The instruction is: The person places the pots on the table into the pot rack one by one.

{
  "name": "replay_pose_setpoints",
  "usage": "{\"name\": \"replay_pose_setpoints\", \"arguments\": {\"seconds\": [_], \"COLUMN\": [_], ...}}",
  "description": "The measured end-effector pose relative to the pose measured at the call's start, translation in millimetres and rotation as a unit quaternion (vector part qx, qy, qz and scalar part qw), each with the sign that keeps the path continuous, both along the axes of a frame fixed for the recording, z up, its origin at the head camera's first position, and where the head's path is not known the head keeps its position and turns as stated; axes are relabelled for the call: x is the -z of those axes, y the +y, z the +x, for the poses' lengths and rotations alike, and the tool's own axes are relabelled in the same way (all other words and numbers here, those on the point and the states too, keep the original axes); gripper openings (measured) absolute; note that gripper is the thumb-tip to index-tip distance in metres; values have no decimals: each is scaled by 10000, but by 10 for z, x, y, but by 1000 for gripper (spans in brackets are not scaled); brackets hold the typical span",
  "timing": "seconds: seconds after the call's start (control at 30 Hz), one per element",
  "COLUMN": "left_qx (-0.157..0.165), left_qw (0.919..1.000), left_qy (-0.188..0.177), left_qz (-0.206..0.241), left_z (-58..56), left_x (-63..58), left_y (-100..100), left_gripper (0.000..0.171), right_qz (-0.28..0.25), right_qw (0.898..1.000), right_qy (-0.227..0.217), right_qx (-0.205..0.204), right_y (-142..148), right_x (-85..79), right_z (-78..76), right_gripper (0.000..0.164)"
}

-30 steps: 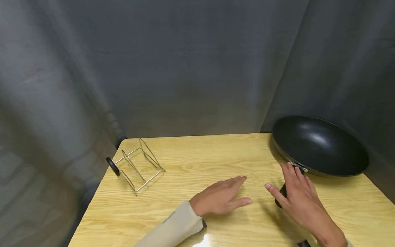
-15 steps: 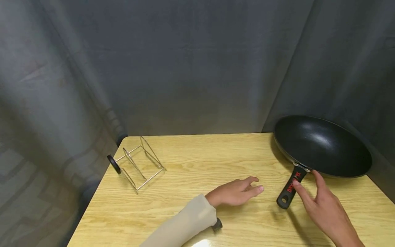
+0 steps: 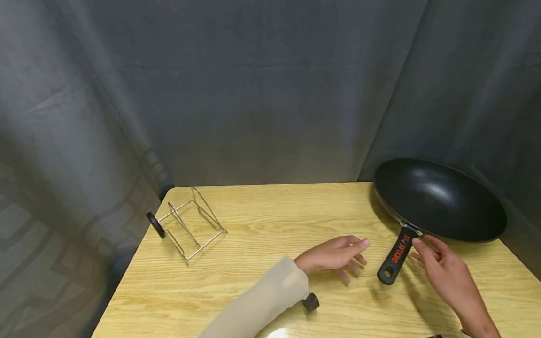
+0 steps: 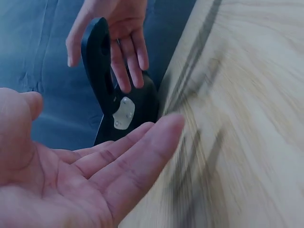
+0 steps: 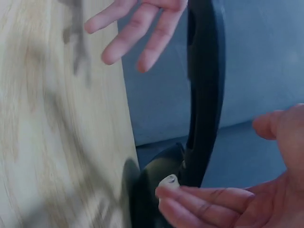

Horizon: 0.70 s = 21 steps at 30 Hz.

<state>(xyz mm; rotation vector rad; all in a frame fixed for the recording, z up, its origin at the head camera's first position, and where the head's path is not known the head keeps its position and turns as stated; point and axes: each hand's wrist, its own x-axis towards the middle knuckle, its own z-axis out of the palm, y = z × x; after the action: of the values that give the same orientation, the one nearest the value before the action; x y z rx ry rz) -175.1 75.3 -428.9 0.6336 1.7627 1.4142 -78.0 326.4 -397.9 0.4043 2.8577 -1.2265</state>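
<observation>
A black wok sits at the right of the table, tilted, its black handle with red lettering pointing toward the front. Just right of the handle is my right hand, thumb and fingertips near its base. In the right wrist view the fingers are extended beside the metal bracket; whether they touch it I cannot tell. My left hand hovers left of the handle, holding nothing. Its fingers are spread and loosely straight in the left wrist view, apart from the handle.
A wire rack with a round black piece lies at the table's left side. Grey curtains hang behind and along the sides of the wooden table.
My right hand has shifted from over the handle to its right side, uncovering the lettering. The left hand has moved rightward, toward the handle, and turned. Wok and rack stay put.
</observation>
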Motion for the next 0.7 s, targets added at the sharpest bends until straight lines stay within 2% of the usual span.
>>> {"name": "replay_pose_setpoints", "arguments": {"seconds": [0.1, 0.23, 0.47, 0.7], "left_qx": [57, 2, -30, -79], "left_qw": [9996, 9984, 9937, 9871], "left_qy": [-218, -502, -1024, -1473], "left_qz": [150, 275, 447, 621], "left_z": [1, 12, 16, 23], "left_x": [-16, -44, -56, -76], "left_y": [70, 156, 269, 396], "left_gripper": [56, 59, 59, 49], "right_qz": [-409, -975, -1548, -2398], "right_qw": [9986, 9938, 9872, 9695], "right_qy": [315, 494, 163, 106], "right_qx": [150, 221, 352, 503], "right_y": [2, 7, 37, 97], "right_x": [47, 96, 123, 187], "right_z": [-36, -92, -190, -289], "right_gripper": [82, 79, 87, 86]}}
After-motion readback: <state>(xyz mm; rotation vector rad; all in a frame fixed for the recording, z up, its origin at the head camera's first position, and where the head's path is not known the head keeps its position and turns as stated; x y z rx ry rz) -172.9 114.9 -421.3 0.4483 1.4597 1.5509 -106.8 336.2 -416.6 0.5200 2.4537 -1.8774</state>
